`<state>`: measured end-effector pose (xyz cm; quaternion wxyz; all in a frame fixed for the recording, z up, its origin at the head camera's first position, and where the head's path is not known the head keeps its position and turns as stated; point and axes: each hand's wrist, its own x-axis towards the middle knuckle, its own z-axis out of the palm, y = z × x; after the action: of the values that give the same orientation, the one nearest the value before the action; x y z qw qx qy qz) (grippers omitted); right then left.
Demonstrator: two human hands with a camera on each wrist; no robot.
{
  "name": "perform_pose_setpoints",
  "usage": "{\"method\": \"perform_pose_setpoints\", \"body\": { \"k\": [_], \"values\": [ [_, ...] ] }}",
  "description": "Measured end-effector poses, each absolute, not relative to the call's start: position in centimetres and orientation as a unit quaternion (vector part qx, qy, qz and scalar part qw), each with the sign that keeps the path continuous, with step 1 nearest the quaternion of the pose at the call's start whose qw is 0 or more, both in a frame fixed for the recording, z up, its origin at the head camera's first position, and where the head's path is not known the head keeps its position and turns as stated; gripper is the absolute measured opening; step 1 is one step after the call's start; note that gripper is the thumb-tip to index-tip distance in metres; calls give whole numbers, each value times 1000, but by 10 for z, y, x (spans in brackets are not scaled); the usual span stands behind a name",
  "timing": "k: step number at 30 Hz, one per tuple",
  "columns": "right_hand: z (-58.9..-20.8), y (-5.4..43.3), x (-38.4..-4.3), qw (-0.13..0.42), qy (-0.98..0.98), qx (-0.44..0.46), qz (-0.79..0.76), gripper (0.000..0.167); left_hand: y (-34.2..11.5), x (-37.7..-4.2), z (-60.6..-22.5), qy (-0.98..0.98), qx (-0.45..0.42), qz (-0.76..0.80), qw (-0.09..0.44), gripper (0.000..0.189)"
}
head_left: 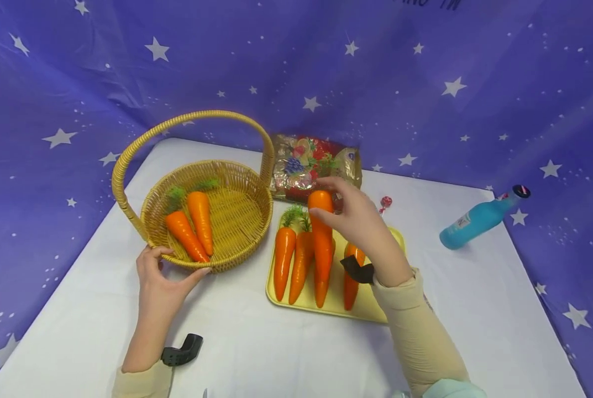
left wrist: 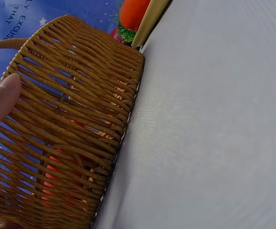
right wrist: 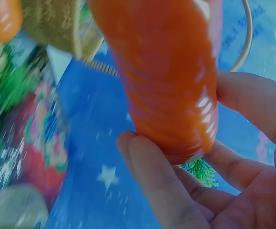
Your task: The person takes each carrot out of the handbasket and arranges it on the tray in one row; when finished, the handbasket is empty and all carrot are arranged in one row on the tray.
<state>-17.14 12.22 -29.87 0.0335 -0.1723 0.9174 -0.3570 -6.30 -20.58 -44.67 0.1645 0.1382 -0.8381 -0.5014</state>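
My right hand holds an orange carrot by its thick top end, thumb on one side and fingers on the other. In the right wrist view, green leaves show beyond the top of this carrot. Below it, several more carrots lie on a yellow tray. With my left hand I grip the near rim of a wicker basket. Two carrots with green tops lie inside the basket. From the left wrist, my thumb rests against the basket's woven side.
A shiny red and gold bag lies behind the tray. A small red lollipop is right of the bag. On the right stands a blue bottle with a black cap. A purple starred cloth hangs behind the white table.
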Motion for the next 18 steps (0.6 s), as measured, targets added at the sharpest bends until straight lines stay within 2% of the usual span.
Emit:
{"method": "perform_pose_setpoints", "body": {
  "k": [12, 18],
  "values": [
    [-334, 205, -163, 57, 932, -65, -352, 61, -206, -64, -448, -836, 146, -506, 154, 78],
    [-357, 232, -157, 78, 938, -25, -336, 63, -205, -65, -448, -835, 142, -507, 160, 77]
  ]
}}
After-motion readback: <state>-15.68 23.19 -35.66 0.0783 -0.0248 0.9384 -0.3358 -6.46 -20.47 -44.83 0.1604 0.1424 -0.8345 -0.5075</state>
